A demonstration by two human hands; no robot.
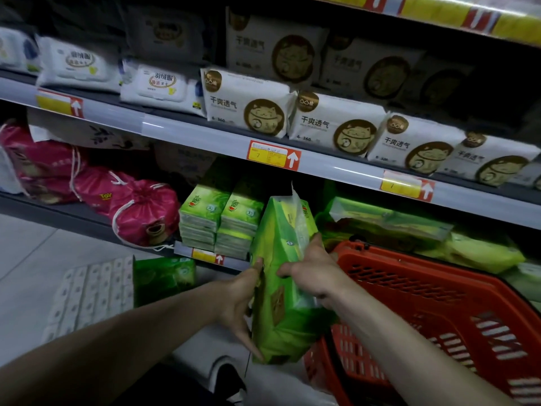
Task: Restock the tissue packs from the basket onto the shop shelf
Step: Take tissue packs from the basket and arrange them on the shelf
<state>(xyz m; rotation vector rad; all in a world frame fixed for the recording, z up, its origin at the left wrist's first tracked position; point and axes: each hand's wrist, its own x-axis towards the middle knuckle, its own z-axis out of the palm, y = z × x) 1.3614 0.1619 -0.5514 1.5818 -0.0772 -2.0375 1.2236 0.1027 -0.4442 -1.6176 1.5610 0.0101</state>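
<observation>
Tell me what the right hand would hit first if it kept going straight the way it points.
Likely the stacked green tissue packs on the lower shelf: the right hand, gripping the tall green plastic tissue pack, points up-left toward them. Depth is unclear.

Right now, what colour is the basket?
The basket is red, clearest in the head view.

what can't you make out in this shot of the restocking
Head view only:
Red basket: part of its inside cut off by the right edge, part hidden behind the right forearm.
Price tag: print too small and blurred.
Green tissue pack: print blurred, partly covered by the right hand.
</observation>
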